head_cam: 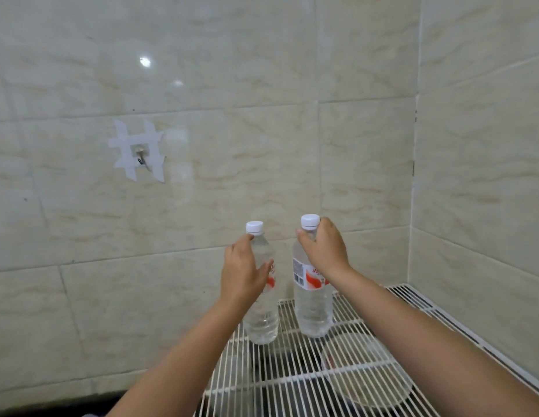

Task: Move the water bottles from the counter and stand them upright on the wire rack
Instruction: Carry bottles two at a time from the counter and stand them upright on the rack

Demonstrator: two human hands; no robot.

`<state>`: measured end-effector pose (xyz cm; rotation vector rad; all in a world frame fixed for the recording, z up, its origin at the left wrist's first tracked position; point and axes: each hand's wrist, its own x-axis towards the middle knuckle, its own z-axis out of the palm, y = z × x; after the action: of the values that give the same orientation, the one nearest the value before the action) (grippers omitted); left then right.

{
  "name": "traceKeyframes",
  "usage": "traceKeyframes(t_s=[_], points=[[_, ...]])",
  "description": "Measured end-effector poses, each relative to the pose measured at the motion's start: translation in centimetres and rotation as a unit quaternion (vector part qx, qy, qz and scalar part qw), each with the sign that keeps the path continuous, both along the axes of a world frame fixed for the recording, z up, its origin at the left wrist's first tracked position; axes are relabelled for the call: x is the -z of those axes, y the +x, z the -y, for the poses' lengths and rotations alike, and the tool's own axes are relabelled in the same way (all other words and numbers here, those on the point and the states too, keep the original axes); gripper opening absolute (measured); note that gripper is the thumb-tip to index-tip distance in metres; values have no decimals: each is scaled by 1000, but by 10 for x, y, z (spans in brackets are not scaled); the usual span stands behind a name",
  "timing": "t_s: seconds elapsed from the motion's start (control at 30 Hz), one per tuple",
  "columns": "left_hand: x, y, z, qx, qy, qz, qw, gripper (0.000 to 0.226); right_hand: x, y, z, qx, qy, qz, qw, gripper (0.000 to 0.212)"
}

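Observation:
Two clear water bottles with white caps and red-and-white labels stand upright on the white wire rack. My left hand wraps around the shoulder of the left bottle, whose base sits near the rack's left edge. My right hand grips the neck of the right bottle just below its cap. The right bottle stands a little farther back, toward the tiled wall.
Tiled walls close in behind and on the right, meeting in a corner. A taped metal hook sticks out of the back wall at the left. Under the rack lies a round glass lid and dark cookware.

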<state>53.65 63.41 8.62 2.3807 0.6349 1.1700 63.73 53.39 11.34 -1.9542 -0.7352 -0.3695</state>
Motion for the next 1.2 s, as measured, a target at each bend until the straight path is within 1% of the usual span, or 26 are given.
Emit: traceKeyframes(t_s=[0.13,0.27,0.37,0.43,0.5,0.57,0.67,0.77,0.87,0.97,1.03,1.13,1.2], points=[[3,21,-14,-1,-10,-1,1000,56,1,12,-31,20,-20,-1,1000,39],[12,30,-24,-17,-38,6,999,59,17,20,-46,4,-41,-12,999,41],[9,28,-32,-24,-24,-13,999,75,15,24,-47,-19,-58,-1,998,41],[1,29,-39,-14,-35,-36,999,85,10,26,-43,-43,-70,-6,997,43],[-12,33,-43,2,-61,-51,997,81,5,30,-39,-79,-79,3,994,43],[-25,39,-46,2,-68,-66,995,69,1,35,-33,-104,-92,23,990,41],[-41,47,-46,-31,-41,-124,991,59,-9,41,-23,-118,-113,36,986,41],[-51,51,-44,-61,-16,-165,984,48,-17,41,-19,-146,-167,28,975,41],[-59,47,-46,-19,-26,-176,984,50,-24,41,-20,-143,-204,26,968,35],[-65,38,-49,46,-22,-206,977,57,-28,39,-23,-135,-208,20,969,32],[-66,35,-50,64,-19,-211,975,55,-28,38,-26,-135,-201,13,970,33],[-61,32,-47,61,-17,-201,978,52,-27,36,-30,-133,-205,2,970,42],[-55,31,-44,63,-34,-189,979,57,-26,33,-30,-134,-224,-12,965,48]])
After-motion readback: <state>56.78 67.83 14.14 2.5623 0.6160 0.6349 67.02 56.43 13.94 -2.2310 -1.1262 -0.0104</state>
